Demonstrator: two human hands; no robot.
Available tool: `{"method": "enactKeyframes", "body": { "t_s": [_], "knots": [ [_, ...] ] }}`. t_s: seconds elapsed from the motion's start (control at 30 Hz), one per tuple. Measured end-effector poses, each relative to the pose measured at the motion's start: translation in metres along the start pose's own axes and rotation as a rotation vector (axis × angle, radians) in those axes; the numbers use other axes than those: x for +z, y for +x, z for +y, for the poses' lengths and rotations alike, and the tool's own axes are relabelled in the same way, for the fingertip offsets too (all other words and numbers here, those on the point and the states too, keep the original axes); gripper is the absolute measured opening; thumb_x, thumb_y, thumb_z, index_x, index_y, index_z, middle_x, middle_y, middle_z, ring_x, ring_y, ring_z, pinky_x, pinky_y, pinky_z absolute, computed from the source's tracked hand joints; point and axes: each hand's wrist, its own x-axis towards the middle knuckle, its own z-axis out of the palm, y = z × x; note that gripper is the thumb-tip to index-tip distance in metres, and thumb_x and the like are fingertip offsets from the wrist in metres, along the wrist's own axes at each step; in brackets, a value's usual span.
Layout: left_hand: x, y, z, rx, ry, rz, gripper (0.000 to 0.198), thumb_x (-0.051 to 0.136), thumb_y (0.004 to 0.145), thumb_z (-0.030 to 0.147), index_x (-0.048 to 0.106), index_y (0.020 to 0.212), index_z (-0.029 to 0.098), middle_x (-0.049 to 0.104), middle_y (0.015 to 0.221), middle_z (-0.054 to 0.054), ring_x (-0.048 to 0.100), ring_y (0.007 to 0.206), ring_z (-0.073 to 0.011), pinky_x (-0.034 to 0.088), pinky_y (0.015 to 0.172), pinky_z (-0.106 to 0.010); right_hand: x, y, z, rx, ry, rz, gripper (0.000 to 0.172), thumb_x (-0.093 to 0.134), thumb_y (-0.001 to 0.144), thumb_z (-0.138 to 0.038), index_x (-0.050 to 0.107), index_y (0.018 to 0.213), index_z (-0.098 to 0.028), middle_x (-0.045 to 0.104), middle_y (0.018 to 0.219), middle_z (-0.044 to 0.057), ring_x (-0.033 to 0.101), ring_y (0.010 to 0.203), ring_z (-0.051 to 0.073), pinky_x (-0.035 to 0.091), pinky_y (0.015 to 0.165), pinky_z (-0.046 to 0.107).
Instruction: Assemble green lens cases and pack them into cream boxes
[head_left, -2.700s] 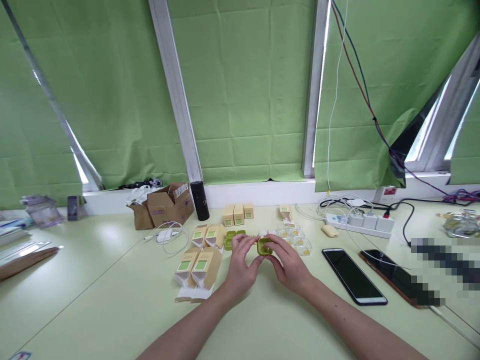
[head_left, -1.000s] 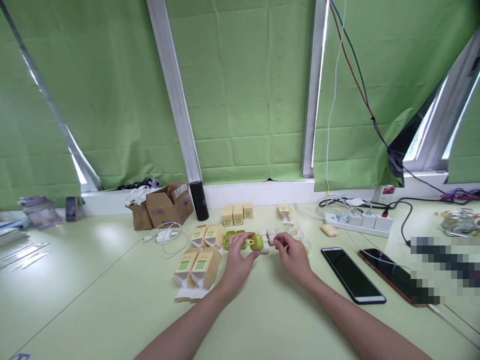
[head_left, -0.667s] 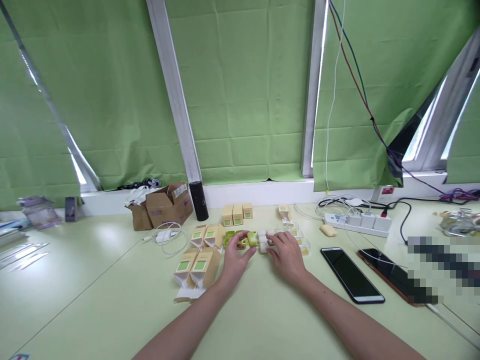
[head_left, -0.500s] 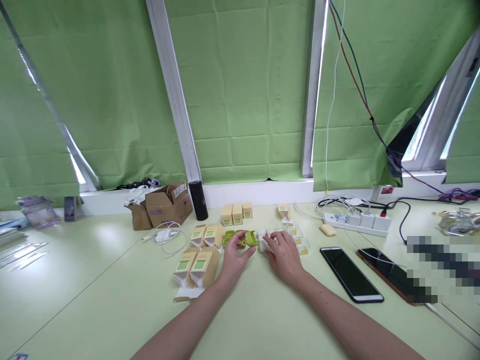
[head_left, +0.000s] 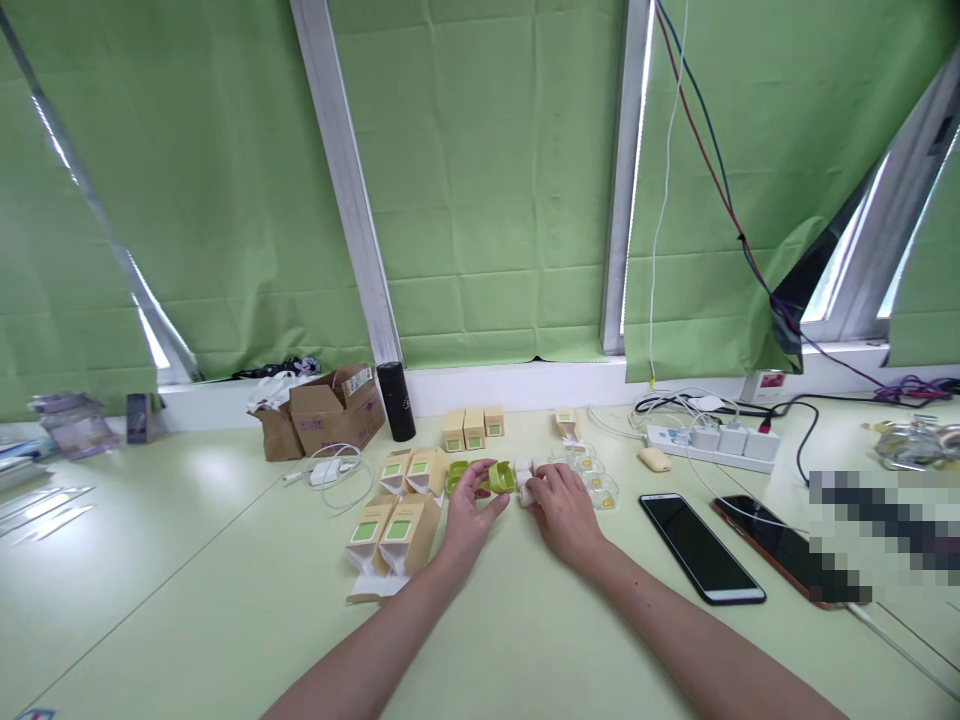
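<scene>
The fingers of the left hand (head_left: 466, 520) grip a small, glossy olive-green, rounded-square case (head_left: 502, 478), held just above or on the tabletop (head_left: 225, 610); which, I cannot tell. The right hand (head_left: 568, 512) has its fingers bent over small white blocks (head_left: 523, 481) just beside the case; whether they grip one is hidden. Clear plastic rounded packs with yellow spots (head_left: 604, 492) lie beyond the right hand; tan cardboard cartons with green labels (head_left: 409, 528) stand left of the left hand.

Glossy green plastic case (head_left: 502, 477), matt cardboard boxes (head_left: 409, 533)
</scene>
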Motion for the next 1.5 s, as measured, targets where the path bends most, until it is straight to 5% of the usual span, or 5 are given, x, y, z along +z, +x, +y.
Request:
{"method": "enactKeyframes", "body": {
  "t_s": [0.23,0.47,0.63,1.13,1.5],
  "knots": [
    [0.0,-0.001,0.004,0.006,-0.038,-0.01,0.055,0.081,0.074,0.033,0.056,0.121,0.022,0.072,0.12,-0.01,0.066,0.114,-0.026,0.049,0.092,-0.036,-0.008,0.0,0.0,0.102,0.34,0.103,0.019,0.058,0.096,-0.02,0.063,0.114,-0.022,0.066,0.117,0.012,0.055,0.11,0.031,0.046,0.092,0.045],
    [0.001,-0.002,0.008,0.02,-0.018,0.009,0.054,0.081,0.075,0.036,0.054,0.119,0.023,0.074,0.112,-0.008,0.068,0.108,-0.0252,0.047,0.088,-0.034,-0.014,0.005,-0.002,0.526,1.257,0.127,0.041,0.068,0.088,-0.057,0.067,0.107,-0.021,0.069,0.098,0.007,0.061,0.082,0.022,0.05,0.071,0.034],
    [0.001,-0.002,0.006,0.031,-0.027,0.001,0.051,0.078,0.077,0.033,0.053,0.121,0.023,0.073,0.115,-0.009,0.068,0.11,-0.0244,0.048,0.094,-0.037,-0.027,0.009,-0.008,0.718,1.768,0.05,0.043,0.084,0.073,-0.055,0.068,0.094,-0.021,0.068,0.087,0.006,0.06,0.073,0.019,0.047,0.061,0.03],
    [0.001,-0.003,0.004,0.044,0.006,-0.026,0.05,0.079,0.077,0.033,0.055,0.12,0.024,0.073,0.113,-0.008,0.067,0.11,-0.0251,0.048,0.095,-0.038,-0.039,0.009,-0.012,0.794,1.898,0.038,0.042,0.092,0.067,-0.04,0.069,0.098,-0.023,0.074,0.094,0.004,0.065,0.078,0.018,0.049,0.062,0.028],
    [0.002,-0.004,0.003,0.056,0.028,-0.025,0.051,0.079,0.077,0.032,0.056,0.122,0.023,0.07,0.118,-0.009,0.065,0.115,-0.0258,0.047,0.095,-0.036,-0.042,0.011,-0.015,0.692,1.864,0.047,0.043,0.094,0.063,-0.039,0.07,0.095,-0.023,0.07,0.094,0.003,0.068,0.082,0.019,0.055,0.071,0.033]
  ]
}}
